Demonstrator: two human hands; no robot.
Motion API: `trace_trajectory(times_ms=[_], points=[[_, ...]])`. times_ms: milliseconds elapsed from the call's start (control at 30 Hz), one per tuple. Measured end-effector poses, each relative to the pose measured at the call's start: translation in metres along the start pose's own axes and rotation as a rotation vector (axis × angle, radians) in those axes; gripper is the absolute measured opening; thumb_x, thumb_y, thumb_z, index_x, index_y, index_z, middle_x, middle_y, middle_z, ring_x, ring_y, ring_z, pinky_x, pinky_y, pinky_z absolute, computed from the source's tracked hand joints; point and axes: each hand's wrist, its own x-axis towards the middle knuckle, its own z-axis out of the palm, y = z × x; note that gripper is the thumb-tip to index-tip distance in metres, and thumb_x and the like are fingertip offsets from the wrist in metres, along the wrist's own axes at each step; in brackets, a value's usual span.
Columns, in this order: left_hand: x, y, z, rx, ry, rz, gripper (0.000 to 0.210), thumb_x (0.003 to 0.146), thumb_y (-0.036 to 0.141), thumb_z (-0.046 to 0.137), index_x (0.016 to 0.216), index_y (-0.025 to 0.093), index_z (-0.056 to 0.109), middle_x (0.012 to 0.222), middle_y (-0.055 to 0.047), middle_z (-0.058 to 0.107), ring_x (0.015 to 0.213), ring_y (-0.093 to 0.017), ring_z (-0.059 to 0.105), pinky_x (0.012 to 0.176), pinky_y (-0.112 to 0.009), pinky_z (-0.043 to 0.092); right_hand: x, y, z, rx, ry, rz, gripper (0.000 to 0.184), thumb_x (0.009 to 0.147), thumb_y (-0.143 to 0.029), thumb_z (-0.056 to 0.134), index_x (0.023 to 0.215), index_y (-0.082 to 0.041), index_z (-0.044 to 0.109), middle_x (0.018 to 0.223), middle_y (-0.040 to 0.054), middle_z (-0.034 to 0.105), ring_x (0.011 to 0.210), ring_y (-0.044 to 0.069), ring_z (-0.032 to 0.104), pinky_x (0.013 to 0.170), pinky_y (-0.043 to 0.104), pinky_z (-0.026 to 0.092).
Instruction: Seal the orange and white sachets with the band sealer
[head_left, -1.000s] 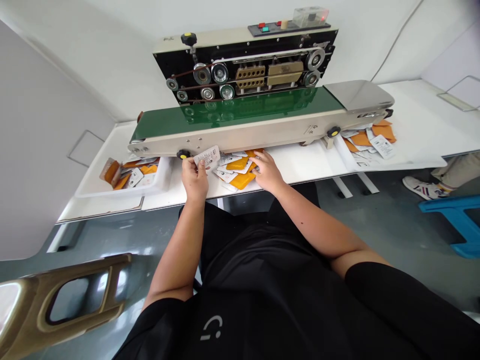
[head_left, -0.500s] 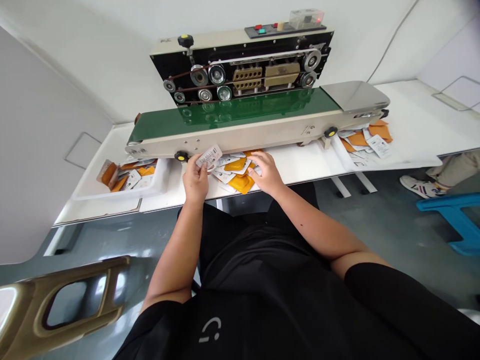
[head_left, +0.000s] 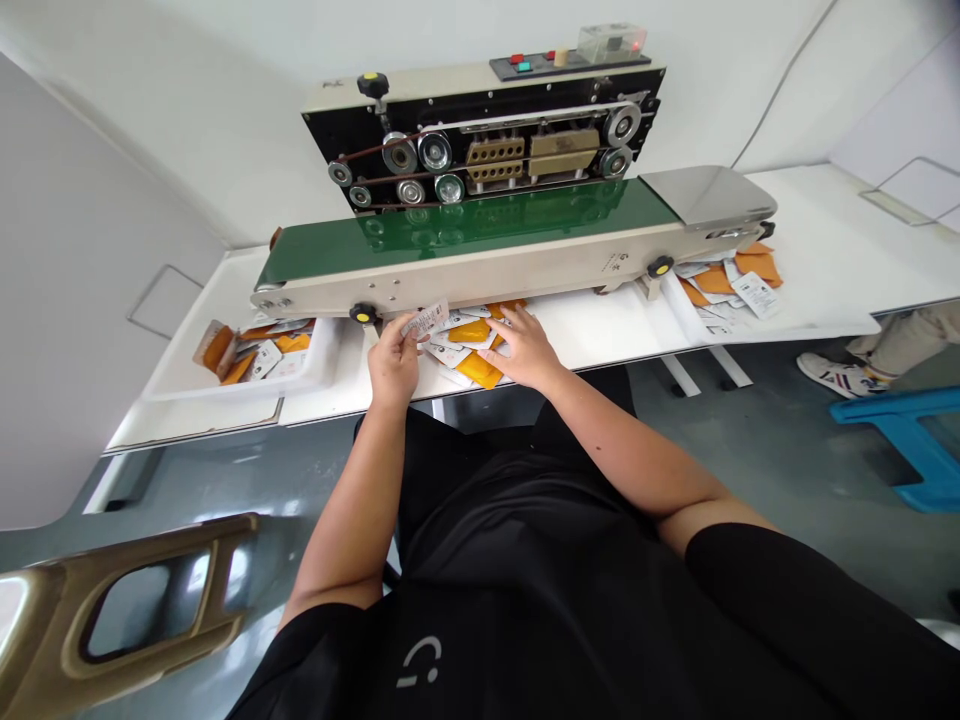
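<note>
My left hand is closed on a small white printed sachet, pinched between thumb and fingers and tilted over the table. To its right lies a loose pile of orange and white sachets on the white table, just in front of the conveyor. Over the right side of that pile is my right hand, its fingers spread and the fingertips at the sachets. Nothing shows gripped in it.
A band sealing machine with a green conveyor belt spans the table's back. White bins with sachets stand left and right. A brown chair and blue stool stand below; a person's shoe shows at right.
The sachet in my left hand has tipped flatter. My right hand has moved slightly left over the pile, its fingers more spread.
</note>
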Motion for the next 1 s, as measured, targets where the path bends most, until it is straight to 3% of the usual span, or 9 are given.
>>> trace_trajectory(times_ms=[100, 233, 400, 567, 733, 833, 1000], points=[[0.000, 0.000, 0.000, 0.015, 0.010, -0.003, 0.031, 0.105, 0.038, 0.059, 0.131, 0.024, 0.068, 0.129, -0.007, 0.074, 0.091, -0.017, 0.081, 0.066, -0.021, 0.065, 0.001, 0.001, 0.002, 0.003, 0.013, 0.006, 0.073, 0.096, -0.067, 0.062, 0.154, -0.022, 0.060, 0.166, 0.0160, 0.044, 0.161, 0.042, 0.029, 0.133, 0.064, 0.021], [0.000, 0.000, 0.000, 0.015, 0.014, -0.013, 0.032, 0.105, 0.039, 0.059, 0.132, 0.024, 0.067, 0.127, -0.007, 0.074, 0.091, -0.018, 0.081, 0.066, -0.021, 0.065, 0.003, 0.004, 0.007, 0.017, 0.032, 0.059, 0.079, 0.093, -0.074, 0.062, 0.154, -0.023, 0.060, 0.171, 0.0156, 0.036, 0.159, 0.043, 0.032, 0.132, 0.063, 0.023], [0.000, 0.000, -0.001, 0.016, 0.005, -0.009, 0.033, 0.105, 0.038, 0.058, 0.135, 0.025, 0.066, 0.128, -0.009, 0.073, 0.092, -0.020, 0.080, 0.067, -0.024, 0.065, 0.006, 0.006, 0.013, -0.006, 0.030, 0.057, 0.080, 0.090, -0.078, 0.063, 0.152, -0.027, 0.061, 0.169, 0.0142, 0.040, 0.162, 0.045, 0.021, 0.131, 0.067, 0.015], [-0.001, -0.001, -0.001, 0.029, 0.009, -0.004, 0.032, 0.105, 0.035, 0.058, 0.133, 0.024, 0.067, 0.128, -0.008, 0.072, 0.090, -0.018, 0.080, 0.067, -0.023, 0.063, 0.006, 0.005, 0.013, -0.034, -0.002, 0.067, 0.080, 0.096, -0.074, 0.056, 0.151, -0.017, 0.062, 0.170, 0.0208, 0.036, 0.161, 0.042, 0.028, 0.132, 0.067, 0.012], [-0.001, -0.003, -0.001, 0.046, 0.008, 0.002, 0.032, 0.106, 0.037, 0.057, 0.134, 0.024, 0.066, 0.127, -0.008, 0.072, 0.093, -0.019, 0.079, 0.073, -0.025, 0.064, 0.007, 0.003, 0.008, -0.007, 0.006, 0.073, 0.080, 0.097, -0.069, 0.058, 0.154, -0.013, 0.057, 0.173, 0.0213, 0.033, 0.162, 0.042, 0.028, 0.133, 0.066, 0.012], [0.000, -0.003, -0.002, 0.054, 0.009, 0.012, 0.033, 0.106, 0.038, 0.057, 0.134, 0.024, 0.065, 0.125, -0.008, 0.072, 0.098, -0.019, 0.079, 0.082, -0.028, 0.065, 0.004, 0.004, 0.004, 0.046, 0.069, 0.030, 0.070, 0.099, -0.058, 0.060, 0.153, -0.014, 0.058, 0.169, 0.0191, 0.041, 0.159, 0.039, 0.033, 0.134, 0.064, 0.018], [-0.001, 0.000, -0.001, 0.031, 0.023, 0.021, 0.032, 0.105, 0.039, 0.058, 0.132, 0.024, 0.066, 0.124, -0.008, 0.073, 0.098, -0.020, 0.079, 0.082, -0.029, 0.066, -0.008, 0.009, -0.001, 0.231, 0.336, 0.005, 0.047, 0.101, -0.028, 0.050, 0.145, -0.024, 0.067, 0.152, 0.0104, 0.060, 0.146, 0.027, 0.052, 0.129, 0.049, 0.040]])
